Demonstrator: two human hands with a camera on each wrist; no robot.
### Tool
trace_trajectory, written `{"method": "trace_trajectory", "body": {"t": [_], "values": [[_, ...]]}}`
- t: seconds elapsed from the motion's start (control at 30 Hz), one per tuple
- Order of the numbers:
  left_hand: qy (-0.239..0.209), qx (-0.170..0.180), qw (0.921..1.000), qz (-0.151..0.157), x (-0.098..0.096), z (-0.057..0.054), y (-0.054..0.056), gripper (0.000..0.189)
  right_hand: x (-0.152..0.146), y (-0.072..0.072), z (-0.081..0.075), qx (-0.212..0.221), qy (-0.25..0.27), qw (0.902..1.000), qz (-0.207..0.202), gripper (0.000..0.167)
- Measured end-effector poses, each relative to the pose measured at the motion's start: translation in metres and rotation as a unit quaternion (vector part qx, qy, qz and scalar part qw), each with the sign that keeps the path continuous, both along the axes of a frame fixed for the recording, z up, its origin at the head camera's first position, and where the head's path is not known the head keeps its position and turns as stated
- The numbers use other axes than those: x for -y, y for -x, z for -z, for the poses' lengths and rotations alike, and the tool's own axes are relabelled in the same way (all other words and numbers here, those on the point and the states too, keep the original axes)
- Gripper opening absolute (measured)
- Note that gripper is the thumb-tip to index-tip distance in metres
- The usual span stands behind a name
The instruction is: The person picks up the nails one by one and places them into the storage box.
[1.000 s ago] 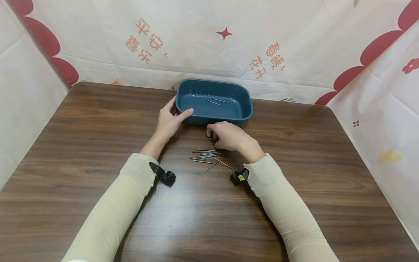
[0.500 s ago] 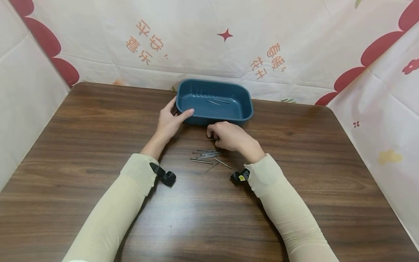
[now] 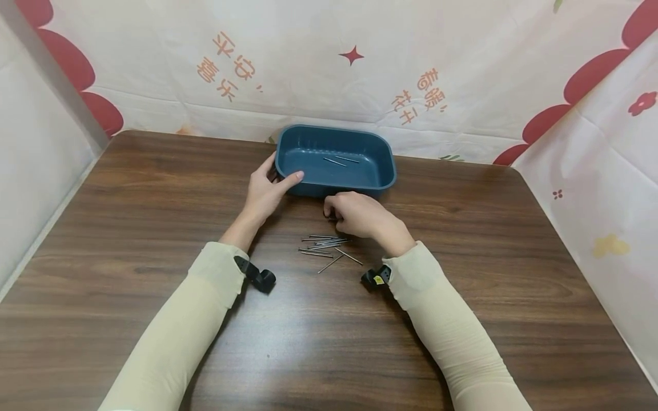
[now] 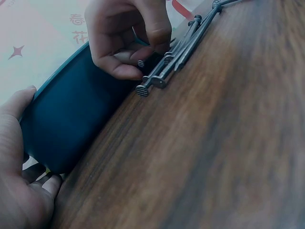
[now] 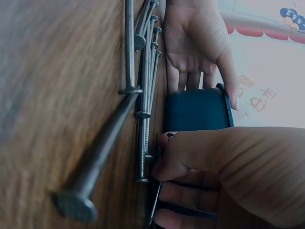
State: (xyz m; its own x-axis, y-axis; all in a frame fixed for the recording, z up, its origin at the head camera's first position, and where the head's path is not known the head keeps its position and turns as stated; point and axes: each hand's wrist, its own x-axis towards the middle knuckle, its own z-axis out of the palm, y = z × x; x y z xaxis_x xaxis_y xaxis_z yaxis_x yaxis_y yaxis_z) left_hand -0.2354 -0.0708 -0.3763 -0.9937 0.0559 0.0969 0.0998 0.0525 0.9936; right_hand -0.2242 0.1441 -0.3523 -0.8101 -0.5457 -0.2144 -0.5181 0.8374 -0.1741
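Note:
The left hand (image 3: 263, 191) holds the left end of a blue plastic basin (image 3: 311, 161), its thumb over the rim and its fingers along the outside. Two nails (image 3: 336, 162) lie inside on the basin's floor. Just in front of the basin, the right hand (image 3: 362, 215) has its fingers curled and pinches a nail (image 5: 156, 203), whose shaft shows below the thumb in the right wrist view. The head of that nail also shows between the fingers in the left wrist view. Several loose steel nails (image 3: 323, 242) form a small pile on the table, close to the right hand.
The brown wood-grain table (image 3: 319, 348) carries all of this. Behind the basin hangs a white patterned cloth (image 3: 319, 74), close to the table's back edge, and a similar cloth (image 3: 612, 188) runs along the right. Each wrist wears a small black camera (image 3: 262, 279).
Both hands, the basin and the pile keep their places. The nail between the right fingers has shifted slightly and shows less in the head view.

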Motion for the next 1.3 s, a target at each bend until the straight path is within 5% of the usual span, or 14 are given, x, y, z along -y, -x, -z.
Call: {"method": "trace_trajectory", "body": {"t": [0.8, 1.1, 1.3], "values": [[0.008, 0.010, 0.9999, -0.001, 0.002, -0.002, 0.000, 0.076, -0.003, -0.001, -0.011, -0.008, 0.033, 0.9984, -0.044, 0.028], [0.005, 0.010, 0.9999, -0.005, 0.003, 0.026, 0.020, 0.080, -0.004, -0.002, -0.014, 0.000, 0.051, 0.9975, -0.049, 0.027], [0.008, 0.002, 1.0000, -0.004, 0.002, 0.031, 0.024, 0.079, -0.005, -0.003, -0.016, -0.005, 0.059, 0.9970, -0.051, 0.026]]}}
